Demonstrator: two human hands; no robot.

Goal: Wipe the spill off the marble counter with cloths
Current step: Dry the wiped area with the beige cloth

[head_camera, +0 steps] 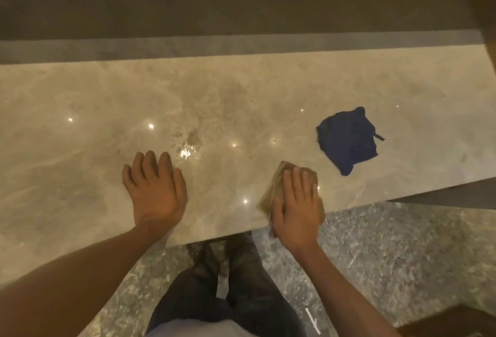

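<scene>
A beige marble counter (80,111) runs across the view. A wet patch of spill (189,146) glistens near its middle, just beyond my left hand. My left hand (155,189) lies flat on the counter, fingers spread, with nothing in it. My right hand (296,207) presses flat on a tan cloth (276,189) at the counter's near edge; the cloth's lower part is hidden under the palm. A dark blue cloth (349,140) lies crumpled on the counter, beyond and to the right of my right hand, touched by neither hand.
The counter's near edge (228,234) crosses just below my hands, with speckled stone floor (389,256) and my legs (228,283) beneath. A dark recessed strip and a raised ledge (241,6) run along the counter's far side.
</scene>
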